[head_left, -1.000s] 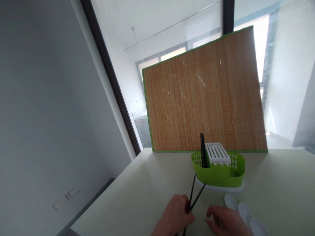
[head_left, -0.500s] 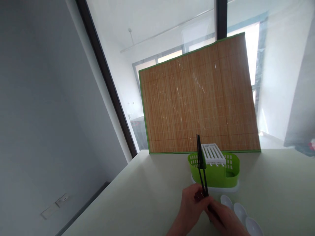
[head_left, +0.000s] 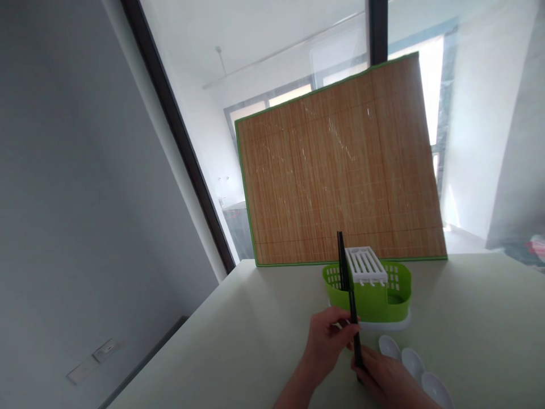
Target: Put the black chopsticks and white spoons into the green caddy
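Two black chopsticks (head_left: 355, 335) are together, clamped by my left grip (head_left: 326, 341) and, nearer, my right grip (head_left: 381, 372), near the green basket (head_left: 370, 301) on pale bench (head_left: 255, 335); glass wall (head_left: 272, 51) stands far.

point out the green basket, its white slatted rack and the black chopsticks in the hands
green basket (head_left: 370, 301), head view, front wall
white slatted rack (head_left: 373, 278), head view, front edge
held black chopsticks (head_left: 353, 308), head view, upper part
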A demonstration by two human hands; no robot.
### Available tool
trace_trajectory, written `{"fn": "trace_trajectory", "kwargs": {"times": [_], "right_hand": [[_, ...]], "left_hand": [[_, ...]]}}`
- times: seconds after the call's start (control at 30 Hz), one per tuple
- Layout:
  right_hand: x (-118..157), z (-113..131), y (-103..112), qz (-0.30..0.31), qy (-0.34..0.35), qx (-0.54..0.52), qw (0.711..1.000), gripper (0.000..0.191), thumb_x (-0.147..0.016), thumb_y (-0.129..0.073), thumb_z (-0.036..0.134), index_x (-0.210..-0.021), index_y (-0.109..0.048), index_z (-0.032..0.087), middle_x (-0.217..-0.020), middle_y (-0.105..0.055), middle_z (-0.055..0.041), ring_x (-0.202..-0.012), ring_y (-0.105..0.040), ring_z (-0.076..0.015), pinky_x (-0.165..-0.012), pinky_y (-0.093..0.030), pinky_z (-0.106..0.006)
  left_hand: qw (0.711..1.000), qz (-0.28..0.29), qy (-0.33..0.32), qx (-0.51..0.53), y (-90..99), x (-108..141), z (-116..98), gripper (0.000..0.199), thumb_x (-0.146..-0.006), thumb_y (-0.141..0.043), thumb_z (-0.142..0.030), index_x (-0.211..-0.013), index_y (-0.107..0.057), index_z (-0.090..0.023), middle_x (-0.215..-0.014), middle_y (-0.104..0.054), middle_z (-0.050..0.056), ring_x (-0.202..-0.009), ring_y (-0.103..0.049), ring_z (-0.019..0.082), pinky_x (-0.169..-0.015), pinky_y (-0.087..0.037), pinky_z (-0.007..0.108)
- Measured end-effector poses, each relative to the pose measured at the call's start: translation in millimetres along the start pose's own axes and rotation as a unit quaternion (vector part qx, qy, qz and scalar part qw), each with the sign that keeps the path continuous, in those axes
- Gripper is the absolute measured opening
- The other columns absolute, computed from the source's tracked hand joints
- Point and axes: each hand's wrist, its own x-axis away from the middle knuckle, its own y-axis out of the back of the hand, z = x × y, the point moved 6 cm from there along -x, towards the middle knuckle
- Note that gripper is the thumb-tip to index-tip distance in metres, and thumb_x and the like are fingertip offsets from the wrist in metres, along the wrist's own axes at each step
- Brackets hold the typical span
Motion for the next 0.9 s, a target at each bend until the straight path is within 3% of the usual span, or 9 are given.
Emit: {"fn": "trace_trajectory", "kwargs": {"times": [0.23,0.43,0.53,0.63,0.73,0.9], "right_hand": [[1,3,6,0.012,0.010,0.004,1.000,0.021,-0.086,-0.040,0.022,-0.098,-0.058,0.020,-0.092,-0.067,-0.0053,-0.080,-0.066,-0.0197,-0.070,-0.050,-0.030],[1,-10,26,-0.035,-0.050,-0.005,0.998,0.026,-0.089,-0.040,0.028,-0.111,-0.053,0.026,-0.087,-0.067,-0.0007,-0.078,-0.064,-0.0185,-0.070,-0.046,-0.031],[1,-16,33,-0.055,-0.073,-0.013,0.996,0.025,-0.091,-0.036,0.030,-0.107,-0.055,0.028,-0.088,-0.067,-0.0002,-0.077,-0.064,-0.0171,-0.070,-0.045,-0.030],[0,-17,34,-0.050,-0.073,-0.012,0.996,0.024,-0.092,-0.035,0.031,-0.100,-0.057,0.027,-0.088,-0.068,-0.0012,-0.078,-0.064,-0.0171,-0.069,-0.044,-0.029],[0,-12,33,-0.037,-0.059,-0.004,0.998,0.024,-0.091,-0.035,0.029,-0.097,-0.059,0.026,-0.092,-0.069,-0.0021,-0.082,-0.065,-0.0173,-0.070,-0.044,-0.028],[-1,-5,30,-0.015,-0.039,0.029,0.999,0.025,-0.088,-0.037,0.024,-0.094,-0.061,0.026,-0.090,-0.070,-0.0003,-0.081,-0.066,-0.0182,-0.068,-0.044,-0.027]], "left_hand": [[0.989,0.027,-0.039,-0.140,7.9,-5,-37,0.012,-0.075,-0.069,-0.030,-0.081,-0.075,-0.021,-0.078,-0.071,0.002,-0.073,-0.063,0.015,-0.066,-0.050,0.021],[0.972,-0.111,-0.159,-0.136,51.4,-46,-112,0.018,-0.074,-0.070,-0.034,-0.082,-0.073,-0.019,-0.082,-0.072,0.003,-0.077,-0.066,0.017,-0.075,-0.054,0.028],[0.962,-0.160,-0.193,-0.109,66.8,-80,-129,0.021,-0.071,-0.072,-0.035,-0.082,-0.073,-0.018,-0.083,-0.072,0.004,-0.078,-0.067,0.018,-0.076,-0.055,0.031],[0.964,-0.168,-0.173,-0.110,70.4,-119,-113,0.023,-0.069,-0.073,-0.035,-0.082,-0.072,-0.016,-0.081,-0.073,0.006,-0.077,-0.068,0.018,-0.077,-0.055,0.032],[0.961,-0.170,-0.081,-0.202,68.3,-152,-71,0.026,-0.071,-0.072,-0.038,-0.085,-0.073,-0.016,-0.084,-0.073,0.008,-0.080,-0.068,0.020,-0.078,-0.053,0.032],[0.948,-0.167,0.011,-0.272,60.2,-170,-5,0.028,-0.071,-0.073,-0.037,-0.088,-0.073,-0.015,-0.087,-0.073,0.011,-0.082,-0.067,0.023,-0.075,-0.051,0.034]]}}
